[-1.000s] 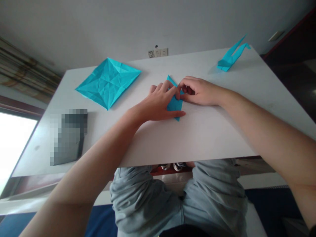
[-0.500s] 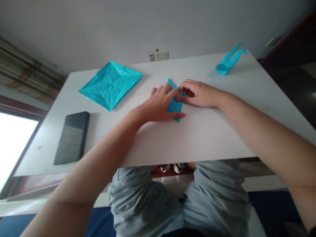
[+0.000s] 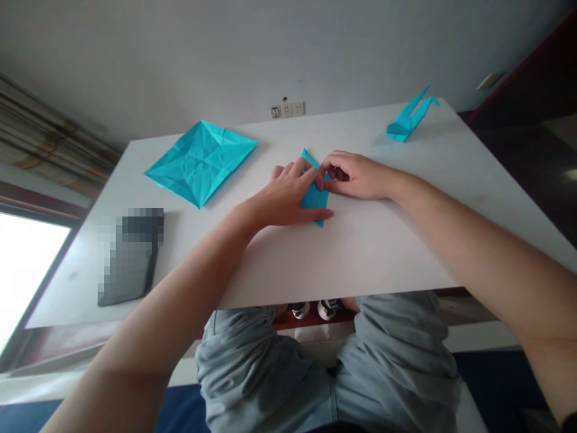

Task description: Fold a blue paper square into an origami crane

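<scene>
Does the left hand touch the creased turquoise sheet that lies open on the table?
Apart: in the head view, white table shows between the left hand and the creased turquoise sheet.

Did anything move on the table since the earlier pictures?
Not that I can see. The whole view shifts slightly, as if the head camera moved. Nothing was visibly picked up or let go. The left hand still rests on the small folded blue paper, the right hand still at its edge; the creased blue sheet and paper bird stayed put.
</scene>
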{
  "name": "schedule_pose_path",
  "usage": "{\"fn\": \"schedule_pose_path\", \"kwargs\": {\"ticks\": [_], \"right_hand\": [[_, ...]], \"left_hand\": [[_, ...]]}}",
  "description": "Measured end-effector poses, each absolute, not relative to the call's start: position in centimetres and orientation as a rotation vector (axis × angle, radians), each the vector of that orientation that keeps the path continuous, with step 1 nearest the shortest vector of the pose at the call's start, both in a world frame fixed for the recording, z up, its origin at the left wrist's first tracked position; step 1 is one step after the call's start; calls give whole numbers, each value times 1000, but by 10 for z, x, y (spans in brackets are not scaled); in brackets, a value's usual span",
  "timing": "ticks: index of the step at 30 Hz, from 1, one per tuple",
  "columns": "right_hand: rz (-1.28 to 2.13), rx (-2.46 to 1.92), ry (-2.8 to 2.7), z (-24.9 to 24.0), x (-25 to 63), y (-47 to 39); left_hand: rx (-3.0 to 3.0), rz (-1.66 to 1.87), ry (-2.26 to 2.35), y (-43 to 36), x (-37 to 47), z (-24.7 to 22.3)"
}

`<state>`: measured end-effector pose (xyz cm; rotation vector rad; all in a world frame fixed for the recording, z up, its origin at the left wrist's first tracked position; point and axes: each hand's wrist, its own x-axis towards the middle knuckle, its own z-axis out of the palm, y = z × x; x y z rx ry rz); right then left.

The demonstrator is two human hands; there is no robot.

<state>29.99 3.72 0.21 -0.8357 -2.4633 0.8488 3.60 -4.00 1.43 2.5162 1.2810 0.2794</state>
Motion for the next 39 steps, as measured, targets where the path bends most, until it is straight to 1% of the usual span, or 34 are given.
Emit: {"fn": "schedule_pose_path", "kwargs": {"ticks": [39], "right_hand": [[836, -834, -2469, 2, 301, 39]], "left_hand": [[2484, 283, 1277, -39, 36, 17]]}}
